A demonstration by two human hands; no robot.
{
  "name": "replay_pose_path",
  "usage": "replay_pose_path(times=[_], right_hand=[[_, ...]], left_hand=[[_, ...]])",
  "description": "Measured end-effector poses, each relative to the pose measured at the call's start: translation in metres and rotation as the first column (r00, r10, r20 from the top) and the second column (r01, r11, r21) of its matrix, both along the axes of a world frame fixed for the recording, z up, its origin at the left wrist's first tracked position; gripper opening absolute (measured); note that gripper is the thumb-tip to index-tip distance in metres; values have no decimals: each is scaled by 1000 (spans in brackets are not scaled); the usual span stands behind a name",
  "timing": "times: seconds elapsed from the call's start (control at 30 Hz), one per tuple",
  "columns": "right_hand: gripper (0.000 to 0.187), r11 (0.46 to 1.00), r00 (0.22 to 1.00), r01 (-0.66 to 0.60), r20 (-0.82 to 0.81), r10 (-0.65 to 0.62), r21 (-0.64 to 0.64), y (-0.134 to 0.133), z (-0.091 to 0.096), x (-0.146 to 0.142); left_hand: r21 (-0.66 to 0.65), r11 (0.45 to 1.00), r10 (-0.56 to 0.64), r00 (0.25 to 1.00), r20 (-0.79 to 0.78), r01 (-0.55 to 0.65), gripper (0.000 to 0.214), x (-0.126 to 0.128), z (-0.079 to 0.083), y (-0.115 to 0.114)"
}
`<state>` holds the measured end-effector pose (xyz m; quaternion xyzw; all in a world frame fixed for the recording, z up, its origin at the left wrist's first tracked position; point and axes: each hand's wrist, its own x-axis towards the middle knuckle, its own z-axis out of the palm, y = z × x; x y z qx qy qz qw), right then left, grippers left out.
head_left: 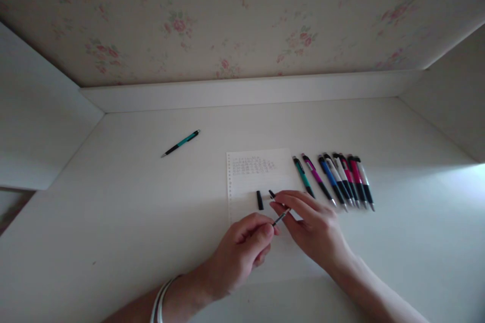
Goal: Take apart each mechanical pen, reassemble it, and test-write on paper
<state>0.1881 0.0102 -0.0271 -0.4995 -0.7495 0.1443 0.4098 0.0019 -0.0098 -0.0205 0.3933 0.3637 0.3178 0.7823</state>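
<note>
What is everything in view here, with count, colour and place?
Lone pen: one, teal and black, left of the paper
Lined paper: one, white, handwritten, mid-desk
Short tube: one, black, on the paper
Small piece: one, black, right of the tube
Thin rod: one, dark, above the paper
Row of pens: about nine, overlapping, mixed colours, right
Desk: one, white, underneath
Wallpaper: pale, pink flowers, behind
Wristband: count unclear, white, left wrist
Left hand: one, bare, pinching the rod
Right hand: one, bare, at rod's far end

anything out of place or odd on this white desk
Yes, one slim teal-and-black pen lies alone at left, apart from the multicoloured pens lined up at right. A short black cylindrical piece, perhaps a pen part, lies loose on the white lined paper.
</note>
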Motion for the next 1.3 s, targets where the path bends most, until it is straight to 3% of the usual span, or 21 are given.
replay_pose_path(times=[0.13,0.4,0.5,0.6,0.67,0.77,0.83,0.97,1.13,1.2,1.3], right_hand=[[14,991,985,-26,172,4,130,0,-3,-5],[10,988,965,-86,258,51,127,4,0,-12],[8,991,985,-48,171,27,121,2,3,-8],[12,998,999,22,-44,-19,55,-1,9,-1],[20,995,993,-67,-91,74,78,-2,13,2],[34,937,954,-300,60,294,178,0,16,4],[39,914,934,-354,120,335,199,2,15,3],[43,946,968,-250,37,248,205,1,9,4],[28,993,997,67,-52,-63,95,3,5,12],[18,994,998,53,17,-55,94,6,5,13],[13,996,983,-64,176,52,65,10,5,13]], left_hand=[[41,999,-20,999,-26,21,39,-1,-1,-1],[17,1000,23,1000,-13,-23,40,2,-1,2],[-27,998,55,998,7,-55,38,3,-2,3],[-86,992,95,995,33,-91,35,3,-3,3],[-113,988,108,994,34,-103,35,3,-3,4],[-101,990,98,995,11,-96,34,4,-2,5],[-90,992,83,996,-14,-84,34,5,0,5],[-94,994,50,996,-71,-56,36,5,2,5],[-90,995,37,995,-97,-46,37,4,1,5],[-88,995,44,995,-86,-52,37,3,0,5],[-81,994,64,995,-74,-70,36,3,1,5]])
